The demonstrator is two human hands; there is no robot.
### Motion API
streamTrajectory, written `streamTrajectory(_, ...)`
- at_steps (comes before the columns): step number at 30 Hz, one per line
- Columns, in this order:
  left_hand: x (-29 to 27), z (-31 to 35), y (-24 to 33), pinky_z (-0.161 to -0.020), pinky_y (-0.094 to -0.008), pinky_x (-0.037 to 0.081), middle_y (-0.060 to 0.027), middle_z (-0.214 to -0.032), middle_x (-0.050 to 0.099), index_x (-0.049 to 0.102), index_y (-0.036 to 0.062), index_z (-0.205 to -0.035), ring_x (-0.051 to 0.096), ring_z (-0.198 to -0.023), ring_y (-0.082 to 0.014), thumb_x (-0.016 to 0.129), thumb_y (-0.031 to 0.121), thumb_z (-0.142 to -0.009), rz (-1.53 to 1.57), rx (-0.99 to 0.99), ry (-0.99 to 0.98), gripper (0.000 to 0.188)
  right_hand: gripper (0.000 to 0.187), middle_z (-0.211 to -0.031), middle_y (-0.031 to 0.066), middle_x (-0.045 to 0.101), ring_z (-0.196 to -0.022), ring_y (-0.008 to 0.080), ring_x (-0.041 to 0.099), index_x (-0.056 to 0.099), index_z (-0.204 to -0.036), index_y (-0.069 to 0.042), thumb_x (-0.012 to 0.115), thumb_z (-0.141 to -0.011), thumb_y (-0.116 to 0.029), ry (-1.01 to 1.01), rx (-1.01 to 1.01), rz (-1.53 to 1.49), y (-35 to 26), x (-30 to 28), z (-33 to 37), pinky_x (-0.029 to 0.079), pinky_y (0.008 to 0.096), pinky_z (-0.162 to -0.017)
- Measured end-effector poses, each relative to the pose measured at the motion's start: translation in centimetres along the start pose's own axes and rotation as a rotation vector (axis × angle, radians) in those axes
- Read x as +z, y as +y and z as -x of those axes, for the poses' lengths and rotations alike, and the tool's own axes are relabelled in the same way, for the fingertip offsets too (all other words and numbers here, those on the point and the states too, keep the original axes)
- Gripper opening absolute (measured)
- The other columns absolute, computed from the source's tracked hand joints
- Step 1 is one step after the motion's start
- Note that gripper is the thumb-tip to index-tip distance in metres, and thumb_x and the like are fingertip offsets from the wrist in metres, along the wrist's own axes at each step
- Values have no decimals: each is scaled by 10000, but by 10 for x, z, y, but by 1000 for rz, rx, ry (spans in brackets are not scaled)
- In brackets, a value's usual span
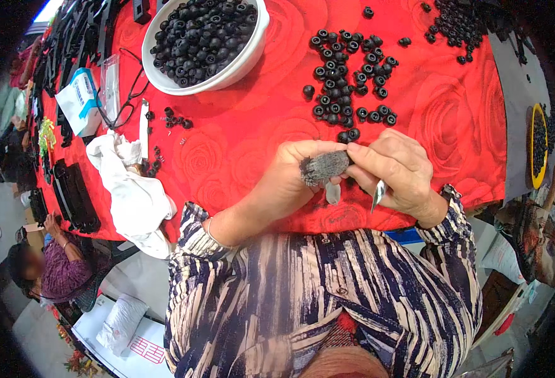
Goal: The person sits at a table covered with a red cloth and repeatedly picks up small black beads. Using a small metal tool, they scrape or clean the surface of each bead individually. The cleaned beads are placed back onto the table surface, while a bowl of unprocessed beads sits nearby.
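My left hand [290, 170] and my right hand [398, 169] meet over the near part of the red cloth, fingers closed. A grey knitted sleeve [325, 167] with a frayed edge covers a digit of my left hand. Its dark tip touches my right thumb; any small piece pinched there is hidden. From under my right hand juts a pointed metal blade [379, 194], its handle out of sight. Below the sleeve shows a pale translucent tip [333, 193], whose kind I cannot tell. Small black round caps [331, 82] lie scattered just beyond my fingers.
A white bowl [252, 53] full of black caps stands at the far left. Glasses [126, 107], a white cloth [129, 189] and a blue-white packet [81, 97] lie left. More black parts [457, 28] are heaped far right, near a yellow-rimmed tray [534, 145]. Another person [63, 264] sits left.
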State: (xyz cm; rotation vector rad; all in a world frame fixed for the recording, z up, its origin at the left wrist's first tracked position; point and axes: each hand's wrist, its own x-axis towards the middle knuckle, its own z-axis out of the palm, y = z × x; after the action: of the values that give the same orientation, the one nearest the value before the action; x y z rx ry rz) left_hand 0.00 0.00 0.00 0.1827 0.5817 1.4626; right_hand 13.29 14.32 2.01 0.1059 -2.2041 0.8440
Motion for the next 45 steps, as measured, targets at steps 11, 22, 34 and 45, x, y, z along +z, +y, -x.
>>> streamTrajectory(11,14,1,-4,-549,-257,521,-88,-919,631,616,-19,-1069,614,-708,-136,561,27,-882,-164,107,133,199,366,-664,34,512,-513,155,488,630,-949,47,766,-623,-48,18,-125,108,0,-1,4,349,284,-415)
streamTrajectory(22,7,-5,8,-554,-253,520,-64,-877,624,610,-19,-1079,591,-676,-117,559,61,-890,-38,156,165,211,330,-667,59,525,-519,201,498,579,-902,4,755,-633,-69,-97,39,-4,1,2,1,385,315,-455)
streamTrajectory(34,5,-4,9,-568,-244,519,-54,-877,606,616,-13,-1057,593,-676,-118,543,55,-897,-203,136,119,189,165,-811,100,516,-707,207,530,538,-1010,17,508,-876,-73,-219,597,-361,3,-12,-7,418,304,-633)
streamTrajectory(45,0,-5,8,-548,-240,518,-54,-884,614,613,-11,-1067,606,-678,-121,533,59,-901,-209,116,109,197,164,-817,113,538,-723,236,557,549,-1002,17,527,-875,-84,-250,674,-310,4,-7,-6,435,322,-649)
